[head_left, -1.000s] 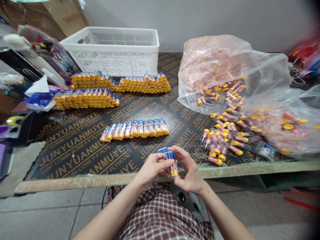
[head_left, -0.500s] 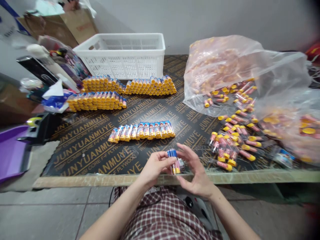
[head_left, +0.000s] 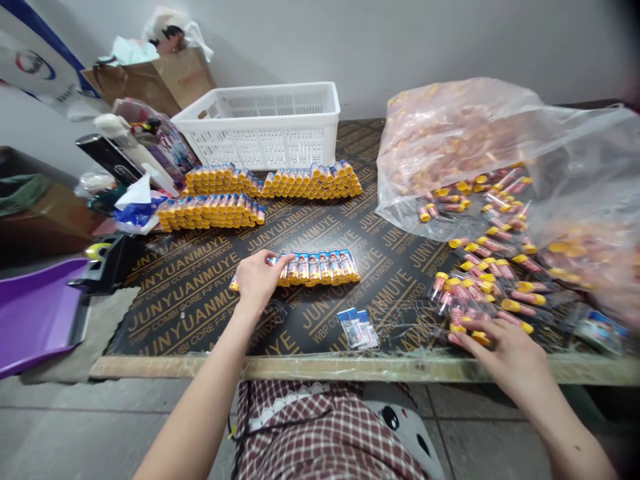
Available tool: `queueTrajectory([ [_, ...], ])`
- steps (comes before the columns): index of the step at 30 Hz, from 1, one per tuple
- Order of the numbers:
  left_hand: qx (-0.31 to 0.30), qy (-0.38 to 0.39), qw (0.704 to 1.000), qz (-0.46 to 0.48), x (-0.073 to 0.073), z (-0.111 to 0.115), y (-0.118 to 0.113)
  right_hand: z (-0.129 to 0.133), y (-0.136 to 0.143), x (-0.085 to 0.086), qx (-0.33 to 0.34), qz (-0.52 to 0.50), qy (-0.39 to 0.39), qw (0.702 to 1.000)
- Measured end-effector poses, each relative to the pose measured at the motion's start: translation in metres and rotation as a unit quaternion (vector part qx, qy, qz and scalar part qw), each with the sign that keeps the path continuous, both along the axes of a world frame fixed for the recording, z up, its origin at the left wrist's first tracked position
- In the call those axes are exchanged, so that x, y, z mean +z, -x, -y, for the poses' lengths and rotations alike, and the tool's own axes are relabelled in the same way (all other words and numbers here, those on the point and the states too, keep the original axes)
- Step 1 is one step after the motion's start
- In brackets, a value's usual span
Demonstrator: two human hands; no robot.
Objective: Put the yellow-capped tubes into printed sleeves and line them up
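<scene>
Over the left part of a row of blue-and-yellow tubes (head_left: 325,268), we find the left hand (head_left: 256,279) with its fingers bent downward and its thumb beside the tubes; we cannot tell whether it grips one, as the hand covers that portion of the row. At the near side of a pile of loose yellow-capped tubes (head_left: 473,283), we record the right hand (head_left: 513,353), its thumb and forefinger parted at the nearest pieces; we cannot establish whether any is grasped.

The row lies side by side on the black lettered table (head_left: 310,223), yellow ends toward the person. Between the hands, near the table's front edge, we note a few overlapping blue-and-white film pieces (head_left: 359,329), lying flat.

Beyond the row, we observe three stacks of tubes: one at the front left (head_left: 210,212), one behind it, and one to the right (head_left: 320,182). Just behind these stands a white perforated crate (head_left: 265,140). Beyond the pile, we see a clear plastic bag (head_left: 450,127) holding many more tubes. At the far left, we list a black bottle (head_left: 107,157) and a purple dustpan-like object (head_left: 37,313).
</scene>
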State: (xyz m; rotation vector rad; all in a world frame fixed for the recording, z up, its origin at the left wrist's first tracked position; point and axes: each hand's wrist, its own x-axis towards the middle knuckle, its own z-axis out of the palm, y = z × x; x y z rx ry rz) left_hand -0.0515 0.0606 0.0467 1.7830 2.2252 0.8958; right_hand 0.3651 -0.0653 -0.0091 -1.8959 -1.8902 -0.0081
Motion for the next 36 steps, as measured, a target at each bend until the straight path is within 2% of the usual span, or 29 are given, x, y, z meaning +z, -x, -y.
queueTrajectory([
  [1,-0.006,-0.020,1.000,0.012,0.000,0.007,-0.008,0.003,-0.003,0.000,-0.004,0.012,0.013,1.000],
  [3,-0.068,-0.018,0.995,0.064,-0.004,0.024,-0.028,0.007,-0.007,0.001,-0.015,0.026,0.041,0.999],
  [6,-0.217,0.088,0.965,0.121,-0.019,0.049,-0.062,0.009,-0.007,-0.001,-0.005,0.025,0.077,0.997],
  [8,-0.253,0.136,0.951,0.111,-0.032,0.061,-0.080,0.007,-0.002,-0.002,0.019,0.020,0.091,0.995],
  [12,-0.239,0.170,0.954,0.059,-0.045,0.070,-0.095,0.005,0.017,0.002,0.046,-0.006,0.104,0.994],
  [15,-0.235,0.196,0.951,0.039,-0.044,0.070,-0.094,0.006,0.039,0.012,0.042,-0.079,0.114,0.989],
  [20,-0.249,0.192,0.949,0.003,-0.042,0.072,-0.094,0.003,0.074,0.024,0.018,-0.205,0.143,0.968],
  [25,-0.264,0.173,0.948,-0.023,-0.041,0.079,-0.095,-0.003,0.095,0.022,0.031,-0.247,0.087,0.965],
  [28,-0.268,0.136,0.954,-0.008,-0.041,0.082,-0.095,-0.004,0.104,0.021,0.024,-0.276,0.060,0.959],
  [30,-0.262,0.110,0.958,0.041,-0.042,0.084,-0.095,-0.002,0.109,0.024,0.024,-0.302,0.040,0.952],
  [32,-0.239,0.119,0.951,0.158,-0.044,0.083,-0.094,0.000,0.115,0.027,0.032,-0.332,0.020,0.943],
  [34,-0.190,0.166,0.908,0.335,-0.045,0.081,-0.093,0.003,0.119,0.031,0.044,-0.364,0.010,0.930],
  [36,-0.122,0.203,0.831,0.503,-0.044,0.078,-0.092,0.006,0.124,0.034,0.054,-0.394,0.010,0.918],
])
